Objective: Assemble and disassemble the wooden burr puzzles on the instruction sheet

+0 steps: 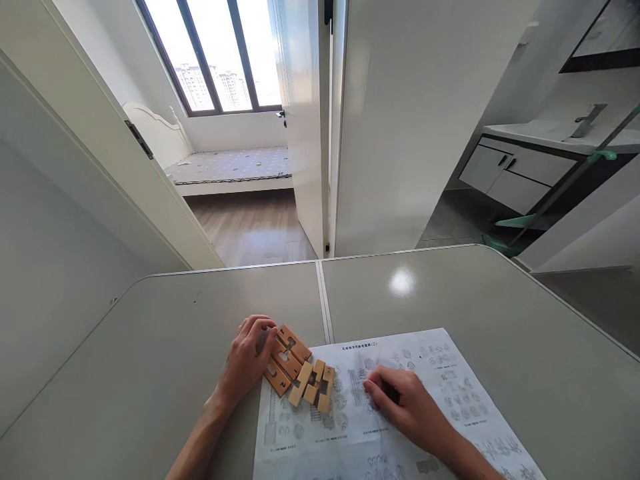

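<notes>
My left hand (250, 357) is at the left edge of a group of wooden puzzle pieces, its thumb and index finger closed at the upper corner of the flat reddish pieces (289, 362). These carry dark cut-outs and printed numbers. Against their lower right side lie several paler notched wooden pieces (313, 385). My right hand (407, 407) rests on a printed paper sheet (360, 427), fingers curled in and thumb against the index finger, with nothing visible in them. The sheet shows rows of small diagrams; the wooden pieces cover its upper left corner.
The grey-green table (425, 300) has a pale seam (324, 300) down its middle and a rounded far edge. Beyond stand an open door (305, 133), a bed (235, 165) under a window, and a sink cabinet (520, 167) at right. A wall borders the left.
</notes>
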{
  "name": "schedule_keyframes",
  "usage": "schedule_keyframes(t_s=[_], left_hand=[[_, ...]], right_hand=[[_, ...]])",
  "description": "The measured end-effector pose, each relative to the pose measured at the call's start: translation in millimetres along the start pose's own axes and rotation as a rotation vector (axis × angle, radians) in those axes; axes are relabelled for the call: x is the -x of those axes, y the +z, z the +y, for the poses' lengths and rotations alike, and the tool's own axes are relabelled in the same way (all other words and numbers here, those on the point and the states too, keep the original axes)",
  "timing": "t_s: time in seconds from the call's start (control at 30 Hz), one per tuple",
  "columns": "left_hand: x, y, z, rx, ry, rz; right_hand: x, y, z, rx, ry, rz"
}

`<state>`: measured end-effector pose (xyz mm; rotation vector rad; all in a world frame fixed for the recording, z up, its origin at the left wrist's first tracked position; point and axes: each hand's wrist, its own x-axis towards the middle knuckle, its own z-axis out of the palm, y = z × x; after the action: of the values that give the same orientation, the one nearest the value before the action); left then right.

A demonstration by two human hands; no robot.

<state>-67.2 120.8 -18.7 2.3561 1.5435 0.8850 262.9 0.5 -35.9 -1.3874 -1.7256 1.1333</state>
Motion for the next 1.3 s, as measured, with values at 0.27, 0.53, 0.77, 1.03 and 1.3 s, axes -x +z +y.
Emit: schedule_keyframes(t_s=[0.27,0.53,0.77,1.03,1.3], left_hand=[[2.9,-4.2,2.1,-0.005,0.236,-0.134],[5.4,-5.3,2.1,0.017,0.209,-0.151],[5.3,-3.2,2.5,0.009,0.160,-0.100],[5.8,-1.4,3.5,-0.015,0.152,-0.127],[5.8,-2.2,4.2,-0.023,0.139,-0.145]], right_hand=[[-0.6,1.4,-1.1,-0.006,-0.004,0.014],[-0.8,1.9,0.1,0.012,0.004,0.010],[-0.8,2.4,-1.0,0.017,0.000,0.020],[-0.4,2.8,3.2,0.008,0.009,0.010],[-0.6,4.7,4.2,0.019,0.003,0.017]])
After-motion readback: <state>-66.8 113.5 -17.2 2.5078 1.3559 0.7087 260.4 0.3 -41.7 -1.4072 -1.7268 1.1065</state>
